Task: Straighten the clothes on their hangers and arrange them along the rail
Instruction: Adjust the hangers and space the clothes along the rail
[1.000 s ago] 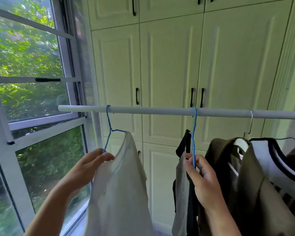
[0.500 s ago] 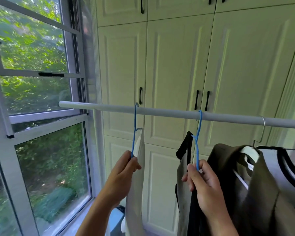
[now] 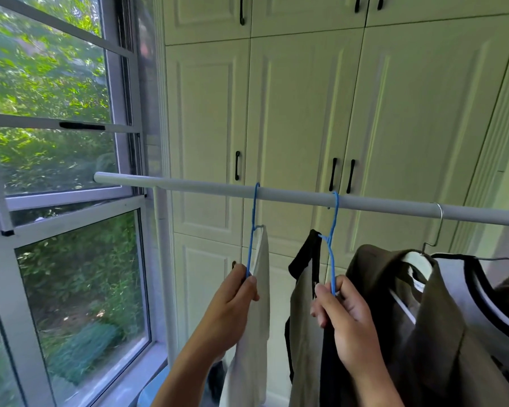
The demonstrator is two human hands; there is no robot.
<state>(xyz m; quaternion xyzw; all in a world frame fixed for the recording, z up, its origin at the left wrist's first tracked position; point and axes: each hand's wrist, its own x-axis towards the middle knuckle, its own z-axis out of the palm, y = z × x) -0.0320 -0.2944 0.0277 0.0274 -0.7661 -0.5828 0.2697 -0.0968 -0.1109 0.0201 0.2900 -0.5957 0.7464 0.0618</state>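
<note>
Rail (image 3: 306,198) and rightmost garment (image 3: 482,295) — cut off at right edge.

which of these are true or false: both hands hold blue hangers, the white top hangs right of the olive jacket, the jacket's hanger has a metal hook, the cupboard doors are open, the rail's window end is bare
1. Both hands hold blue hangers. True: the left hand grips the left hanger, the right hand grips the right hanger.
2. The white top hangs right of the olive jacket. False: it hangs left of it, nearer the window.
3. The jacket's hanger has a metal hook. True.
4. The cupboard doors are open. False: all are shut.
5. The rail is bare at its window end. True: nothing hangs left of the white top's hanger.
</note>
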